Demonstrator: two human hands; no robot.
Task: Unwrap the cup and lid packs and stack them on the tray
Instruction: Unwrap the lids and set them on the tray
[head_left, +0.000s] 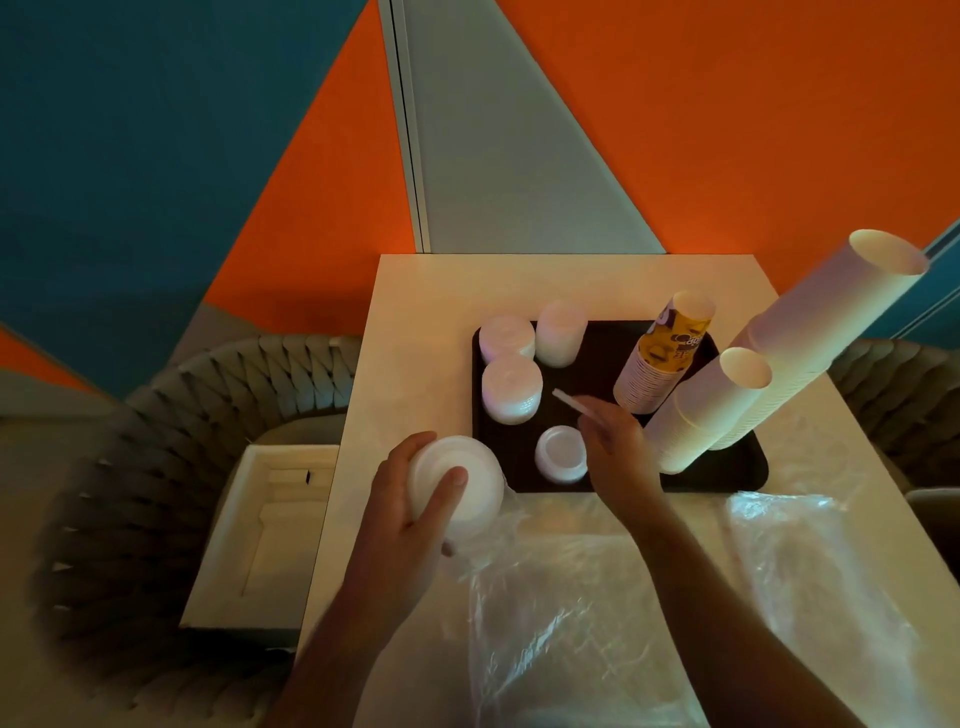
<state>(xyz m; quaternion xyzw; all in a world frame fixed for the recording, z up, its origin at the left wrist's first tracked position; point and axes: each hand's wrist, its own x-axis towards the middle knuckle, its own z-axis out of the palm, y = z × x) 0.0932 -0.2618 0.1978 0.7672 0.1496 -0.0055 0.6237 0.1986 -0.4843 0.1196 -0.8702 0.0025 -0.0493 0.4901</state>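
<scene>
Left hand (410, 499) grips lid stack (457, 493) beside tray (480, 426) edge

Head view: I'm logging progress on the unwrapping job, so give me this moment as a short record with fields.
left hand: grips a stack of white lids at the table's near-left, off the tray
right hand: pinches a single lid over the tray
tray: black; four lid stacks left, three cup stacks right
tallest cup stack: plain white
table front: loose clear plastic wrap
</scene>
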